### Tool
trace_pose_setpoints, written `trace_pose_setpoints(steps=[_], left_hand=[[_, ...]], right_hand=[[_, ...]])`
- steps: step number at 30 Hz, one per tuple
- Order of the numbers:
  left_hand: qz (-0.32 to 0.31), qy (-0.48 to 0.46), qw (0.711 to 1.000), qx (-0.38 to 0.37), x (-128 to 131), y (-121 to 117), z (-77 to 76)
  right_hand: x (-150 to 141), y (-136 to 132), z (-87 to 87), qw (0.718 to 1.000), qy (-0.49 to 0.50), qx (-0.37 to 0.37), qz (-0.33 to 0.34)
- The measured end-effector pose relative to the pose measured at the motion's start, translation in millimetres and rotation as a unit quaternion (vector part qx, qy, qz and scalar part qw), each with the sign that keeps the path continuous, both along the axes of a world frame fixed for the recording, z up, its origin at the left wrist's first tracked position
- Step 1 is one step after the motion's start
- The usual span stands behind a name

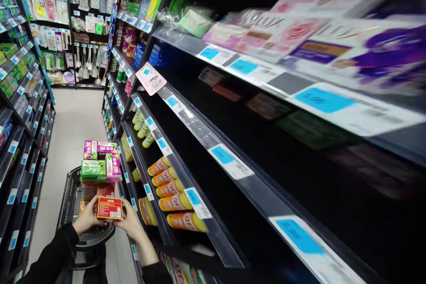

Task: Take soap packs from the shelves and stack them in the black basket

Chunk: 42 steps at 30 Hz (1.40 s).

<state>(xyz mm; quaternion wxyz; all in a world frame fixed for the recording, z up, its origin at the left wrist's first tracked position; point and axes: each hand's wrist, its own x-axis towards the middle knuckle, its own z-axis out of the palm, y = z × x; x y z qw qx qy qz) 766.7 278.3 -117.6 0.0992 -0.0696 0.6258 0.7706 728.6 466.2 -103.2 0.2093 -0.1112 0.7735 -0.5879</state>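
Observation:
Between my two hands is a red box with yellow edges [109, 208], held over the near end of a black shopping basket [63, 206]. My left hand [88, 215] grips its left side, and my right hand [131, 219] has its right side. Just beyond it, more red boxes [105, 191] sit in the basket. Farther up stand stacked packs: a green pack [93, 170] in front, with purple-and-white packs [113, 166] beside and behind it. The print on the held box is too small to read.
Shelving with price tags [229, 159] runs close along my right, carrying orange bottles with yellow caps [176, 202] and LUX packs [286, 31]. Another shelf row [23, 97] lines the left. The pale floor [80, 115] leads to a wall of hanging goods [89, 22].

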Motion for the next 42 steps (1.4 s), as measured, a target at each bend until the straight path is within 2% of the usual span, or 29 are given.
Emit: trace_pose_setpoints(steps=[3,6,12,18,22,26,34,42], left_hand=[[0.036,0.013,0.998,-0.055,-23,5,-22.6],[0.079,0.025,0.987,-0.14,-34,6,-33.2],[0.118,0.015,0.958,-0.261,-33,11,-43.4],[0.128,-0.004,0.932,-0.338,-39,12,-69.4],[0.12,-0.008,0.934,-0.336,-42,9,-81.5],[0.116,-0.013,0.944,-0.308,-39,8,-88.4],[0.129,-0.037,0.944,-0.302,-33,1,-107.0],[0.113,-0.063,0.947,-0.293,-31,1,-107.5]], right_hand=[[-26,1,-28.3,1.0,0.013,-0.001,0.001],[-38,0,-48.0,1.0,0.019,0.003,0.001],[-51,-5,-61.4,0.998,0.052,0.029,0.023],[-67,-6,-74.9,0.992,0.079,0.098,0.012],[-72,-6,-82.4,0.992,0.077,0.1,0.014],[-75,-5,-85.3,0.994,0.072,0.073,0.024],[-78,-2,-95.1,0.998,0.05,0.032,0.017],[-74,-6,-104.1,1.0,0.022,0.011,-0.001]])
